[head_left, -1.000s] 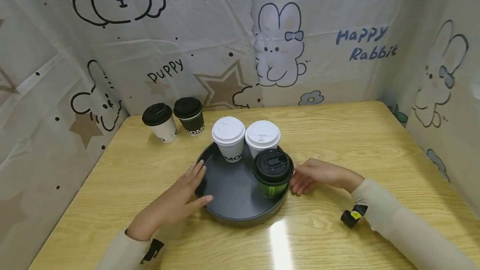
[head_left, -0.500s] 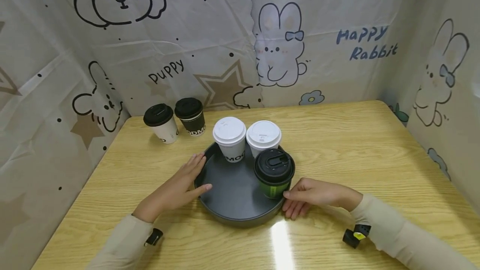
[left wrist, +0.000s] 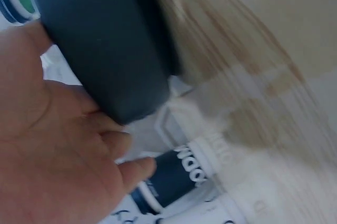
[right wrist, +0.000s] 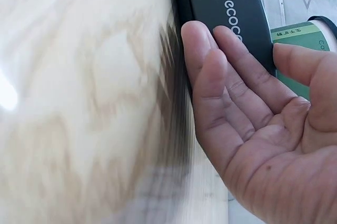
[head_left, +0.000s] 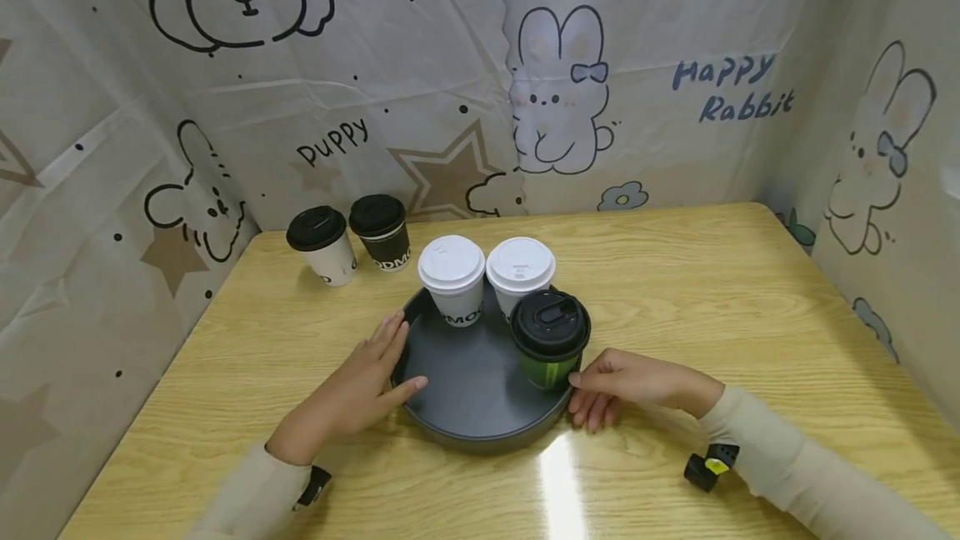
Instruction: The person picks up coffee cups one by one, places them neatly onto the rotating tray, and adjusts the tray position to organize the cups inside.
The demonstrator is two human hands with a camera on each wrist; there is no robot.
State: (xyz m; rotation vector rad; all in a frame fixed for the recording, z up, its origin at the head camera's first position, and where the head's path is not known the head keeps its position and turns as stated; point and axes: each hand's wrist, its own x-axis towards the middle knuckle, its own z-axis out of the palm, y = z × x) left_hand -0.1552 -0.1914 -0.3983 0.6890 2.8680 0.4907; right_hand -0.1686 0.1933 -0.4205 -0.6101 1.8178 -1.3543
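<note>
A round dark grey tray with a raised wall lies between both hands. My left hand holds its left side, thumb over the rim and fingers along the outer wall. At the right side, my right hand grips the tray, its thumb at the rim and its fingers bent against the lettered outer wall. Two white-lidded paper cups stand at the tray's back. A green paper cup with a black lid stands inside the right rim.
A white cup and a black cup, both black-lidded, stand on the wooden table at the back left. Printed cloth walls the table's back and sides.
My right hand has moved from beside the green cup toward the front of the tray's right side, its thumb now at the rim. The white cups have shifted slightly left.
</note>
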